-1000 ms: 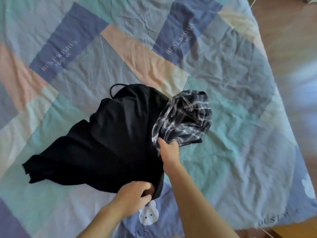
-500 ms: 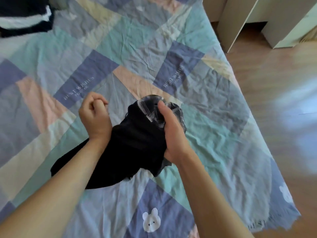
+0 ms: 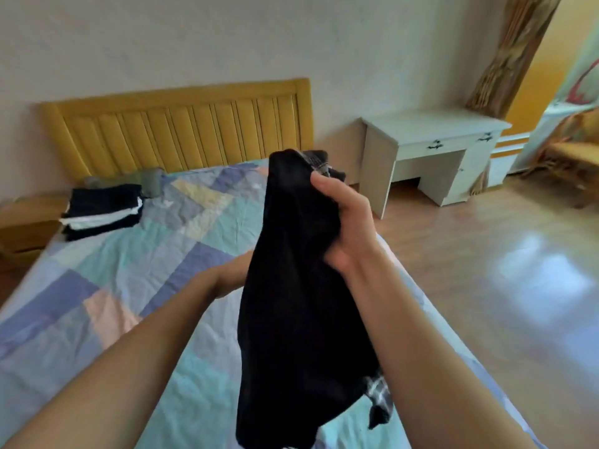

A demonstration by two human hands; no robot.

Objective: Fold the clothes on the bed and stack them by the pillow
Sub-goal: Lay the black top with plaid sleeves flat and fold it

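My right hand [image 3: 346, 222] grips a bunched black garment [image 3: 291, 303] and holds it up in the air over the bed [image 3: 129, 270]. A dark plaid garment [image 3: 377, 398] is caught in the same bundle and pokes out at the bottom right and at the top. My left hand [image 3: 231, 275] reaches behind the hanging black cloth, where its fingers are hidden. A stack of folded dark and white clothes [image 3: 102, 210] lies at the head of the bed, beside a grey-green pillow [image 3: 152, 184].
The yellow headboard [image 3: 181, 131] stands against the wall. A wooden nightstand [image 3: 22, 222] sits left of the bed. A white desk [image 3: 431, 153] stands to the right on the wooden floor [image 3: 486, 286], with a curtain [image 3: 505, 50] beyond it.
Both garments have been lifted off the bed in my right hand. My left hand has moved behind the cloth. The view has tilted up to show the headboard and room.
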